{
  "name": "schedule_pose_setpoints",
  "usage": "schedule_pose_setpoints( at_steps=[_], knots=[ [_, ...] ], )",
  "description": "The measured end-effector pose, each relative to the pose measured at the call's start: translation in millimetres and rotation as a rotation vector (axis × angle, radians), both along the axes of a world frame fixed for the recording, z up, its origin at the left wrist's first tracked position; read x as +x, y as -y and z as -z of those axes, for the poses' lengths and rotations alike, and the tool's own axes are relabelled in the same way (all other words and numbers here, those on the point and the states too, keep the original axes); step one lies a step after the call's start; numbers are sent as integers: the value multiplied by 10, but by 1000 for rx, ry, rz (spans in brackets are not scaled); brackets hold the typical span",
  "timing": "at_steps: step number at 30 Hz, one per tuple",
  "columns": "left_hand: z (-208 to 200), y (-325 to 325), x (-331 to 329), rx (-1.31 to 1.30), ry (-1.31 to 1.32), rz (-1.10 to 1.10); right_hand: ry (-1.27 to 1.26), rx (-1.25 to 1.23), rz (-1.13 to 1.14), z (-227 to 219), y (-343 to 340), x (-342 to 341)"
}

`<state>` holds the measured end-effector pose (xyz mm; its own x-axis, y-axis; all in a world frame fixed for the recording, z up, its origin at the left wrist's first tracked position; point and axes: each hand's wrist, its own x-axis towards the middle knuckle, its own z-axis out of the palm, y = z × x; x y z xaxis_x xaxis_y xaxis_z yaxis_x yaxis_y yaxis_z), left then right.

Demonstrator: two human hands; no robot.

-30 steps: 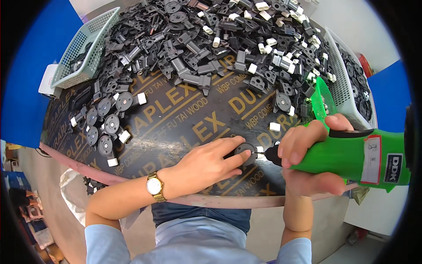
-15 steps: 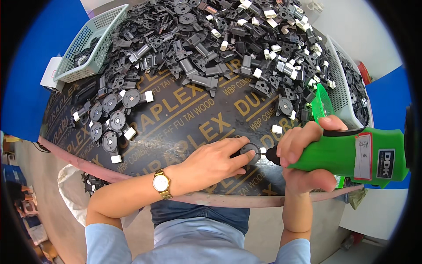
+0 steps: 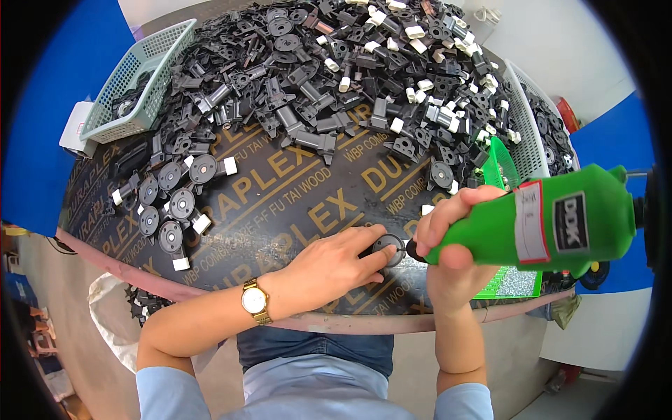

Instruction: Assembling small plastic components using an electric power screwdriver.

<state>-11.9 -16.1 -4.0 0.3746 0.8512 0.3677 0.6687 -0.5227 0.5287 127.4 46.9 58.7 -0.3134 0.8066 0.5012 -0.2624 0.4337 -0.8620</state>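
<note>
My right hand (image 3: 455, 238) is wrapped round a green electric screwdriver (image 3: 539, 224) lying nearly level, its black nose pointing left. The thin bit meets the right side of a round black plastic part (image 3: 389, 249) on the table. With fingers pressed on that part's left side, my left hand (image 3: 343, 260) holds it against the board; some of the part is hidden under the fingers. A gold watch (image 3: 255, 299) sits on my left wrist. Whether a screw is on the bit is too small to tell.
A large heap of black plastic parts (image 3: 280, 84) with white end caps covers the far table. Several round-headed assemblies (image 3: 170, 236) lie at left. Pale baskets (image 3: 140, 77) stand on both sides. A green tray of small metal pieces (image 3: 514, 283) is beneath the screwdriver, near a green scoop (image 3: 498, 164).
The screwdriver and my right hand have shifted left, and the tool's body has tilted up at its rear. The green tray shows more now. My left hand stays on the round part.
</note>
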Motion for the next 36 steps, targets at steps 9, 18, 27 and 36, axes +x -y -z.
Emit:
schedule_pose_setpoints(
  at_steps=[9,18,27,36],
  knots=[
    [-9,-10,29,85,-46,-22,-8,43,194,-14,-68,-50],
    [-77,25,70,37,-43,-68,-102,35,290,-280,-249,1030],
    [-34,-101,17,-17,55,-19,48,121,489,23,-279,1527],
    [-158,-78,44,-52,19,-1,55,115,498,90,-258,1542]
  ],
)
